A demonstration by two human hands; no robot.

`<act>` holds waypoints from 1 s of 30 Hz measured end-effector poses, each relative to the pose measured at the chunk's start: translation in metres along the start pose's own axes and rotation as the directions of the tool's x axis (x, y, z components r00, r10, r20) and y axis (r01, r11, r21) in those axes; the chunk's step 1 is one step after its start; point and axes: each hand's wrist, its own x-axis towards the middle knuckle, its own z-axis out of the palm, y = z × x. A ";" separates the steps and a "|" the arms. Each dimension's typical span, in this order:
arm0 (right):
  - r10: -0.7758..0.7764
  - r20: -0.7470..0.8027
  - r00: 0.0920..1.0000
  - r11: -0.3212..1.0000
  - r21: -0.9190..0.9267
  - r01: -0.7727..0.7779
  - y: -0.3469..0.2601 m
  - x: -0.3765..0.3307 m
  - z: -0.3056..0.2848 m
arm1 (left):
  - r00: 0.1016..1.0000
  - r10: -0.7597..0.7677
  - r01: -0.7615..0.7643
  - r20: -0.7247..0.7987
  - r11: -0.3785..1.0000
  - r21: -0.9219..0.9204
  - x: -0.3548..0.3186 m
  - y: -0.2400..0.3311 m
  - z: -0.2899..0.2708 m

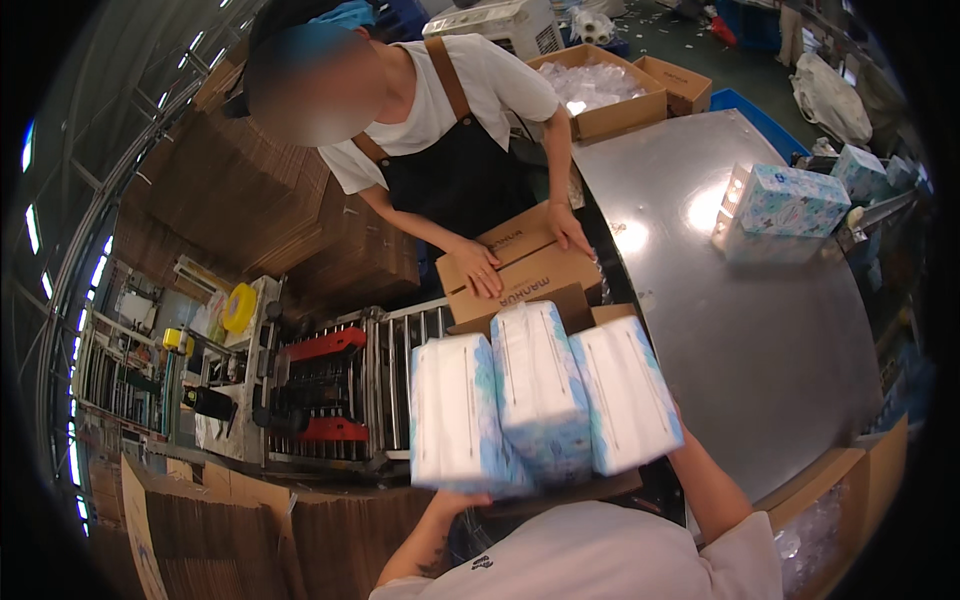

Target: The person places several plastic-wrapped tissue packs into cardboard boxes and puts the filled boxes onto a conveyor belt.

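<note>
Three white and blue soft packs of tissues, a left one (450, 405), a middle one (540, 365) and a right one (628, 400), are held side by side in front of me, over an open carton (612, 316). My left hand (465, 499) grips the group from below at the left pack, its fingers mostly hidden. Against the outer side of the right pack presses my right hand (679, 432), which the pack largely covers. Just beyond, a co-worker's two hands rest on the flaps of a cardboard box (550, 278).
A metal table (740, 350) stretches to the right, with tissue packs (795, 200) at its far side. Left of the box runs a roller conveyor with a red-sided machine (325, 345). Stacked flat cartons (230, 200) stand at the left. A carton of clear plastic (620, 118) stands behind.
</note>
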 end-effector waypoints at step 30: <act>-0.036 0.276 0.960 -0.725 -0.669 0.165 0.050 0.230 0.006 | 0.971 0.008 0.205 -0.237 0.476 0.855 0.263 -0.161 0.068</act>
